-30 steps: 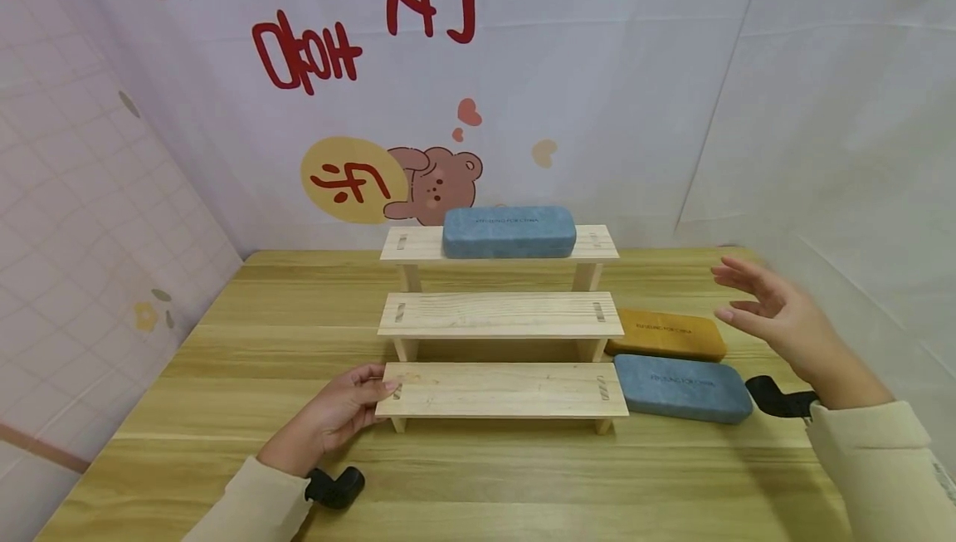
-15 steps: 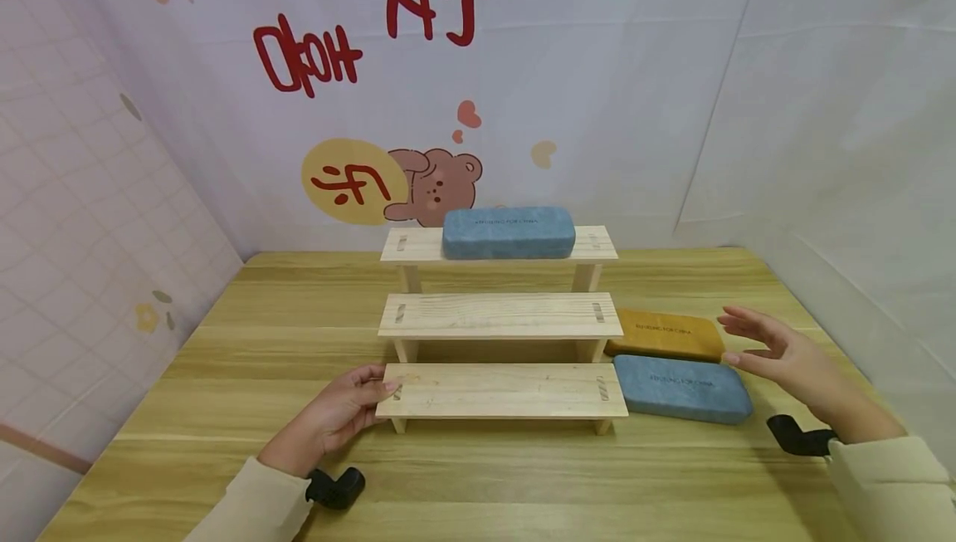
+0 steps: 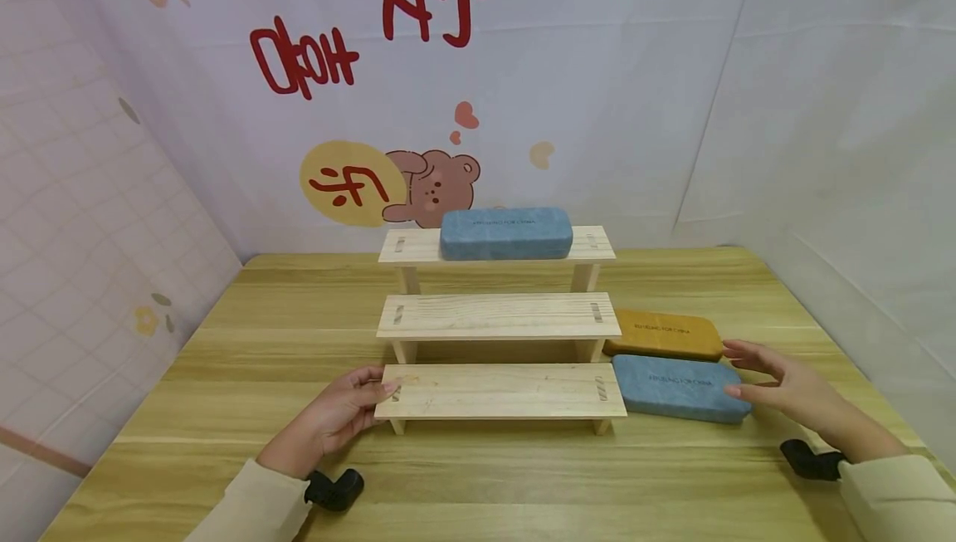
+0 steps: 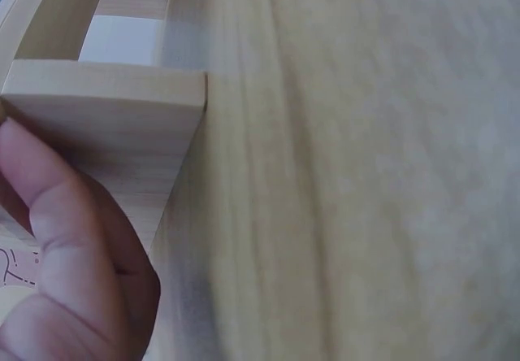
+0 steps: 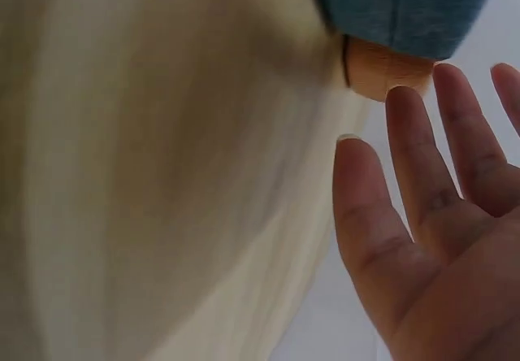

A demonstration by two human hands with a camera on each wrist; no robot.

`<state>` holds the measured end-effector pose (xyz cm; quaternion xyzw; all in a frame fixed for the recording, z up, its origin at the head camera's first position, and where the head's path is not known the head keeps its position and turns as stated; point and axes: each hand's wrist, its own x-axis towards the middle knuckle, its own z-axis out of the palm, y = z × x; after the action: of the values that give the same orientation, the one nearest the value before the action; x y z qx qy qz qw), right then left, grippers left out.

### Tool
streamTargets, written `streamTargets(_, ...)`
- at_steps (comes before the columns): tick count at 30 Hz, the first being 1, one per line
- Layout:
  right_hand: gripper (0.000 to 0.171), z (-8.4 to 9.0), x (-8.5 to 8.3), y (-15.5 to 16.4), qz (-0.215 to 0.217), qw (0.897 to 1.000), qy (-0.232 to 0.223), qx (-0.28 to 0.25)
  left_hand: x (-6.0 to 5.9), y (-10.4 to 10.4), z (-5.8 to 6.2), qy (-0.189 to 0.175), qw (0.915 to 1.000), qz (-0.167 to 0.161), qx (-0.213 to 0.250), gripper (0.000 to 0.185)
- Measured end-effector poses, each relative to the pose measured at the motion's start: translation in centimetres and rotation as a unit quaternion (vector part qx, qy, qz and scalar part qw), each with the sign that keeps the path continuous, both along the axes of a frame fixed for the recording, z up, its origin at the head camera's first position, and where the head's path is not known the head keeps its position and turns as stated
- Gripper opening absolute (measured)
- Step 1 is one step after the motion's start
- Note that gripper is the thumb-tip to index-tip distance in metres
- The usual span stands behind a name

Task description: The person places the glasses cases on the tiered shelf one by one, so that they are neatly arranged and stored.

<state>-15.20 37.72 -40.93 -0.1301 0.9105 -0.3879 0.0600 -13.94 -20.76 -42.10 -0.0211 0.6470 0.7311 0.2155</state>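
Observation:
A three-step wooden rack [image 3: 499,315] stands mid-table. One blue case [image 3: 506,233] lies on its top step. A second blue case [image 3: 680,388] and an orange case [image 3: 663,334] lie on the table right of the rack. My left hand [image 3: 345,411] rests against the left end of the bottom step [image 4: 114,125], fingers straight. My right hand [image 3: 777,380] hovers open at the right end of the blue case [image 5: 406,7], fingertips almost on it. In the right wrist view the orange case [image 5: 382,68] peeks out behind the blue one.
The wooden table [image 3: 246,343] is boxed in by a printed backdrop [image 3: 418,94] behind and white sheets at the right. Black wrist straps [image 3: 334,488] sit at both sleeves. The rack's middle and bottom steps carry nothing.
My right hand has come down and forward from above the table's right side to the right end of the blue case. The left hand has stayed on the bottom step.

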Motion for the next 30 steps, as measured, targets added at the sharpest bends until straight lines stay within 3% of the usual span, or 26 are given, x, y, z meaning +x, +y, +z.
streamTargets(16, 0.068, -1.1, 0.0, -0.1, 0.032, 0.997, 0.001, 0.065, 0.0, 0.0, 0.0, -0.001, 1.0000, 0.000, -0.003, 0.052)
streamTargets(24, 0.078, -1.3, 0.0, -0.3, 0.030, 0.995, 0.012, 0.092, 0.0, 0.0, 0.0, -0.003, 1.0000, 0.001, -0.001, 0.052)
streamTargets(30, 0.085, -1.3, -0.1, -0.7, 0.039, 0.995, -0.009, 0.092, 0.1, 0.0, 0.2, -0.002, 1.0000, 0.001, -0.002, 0.052)
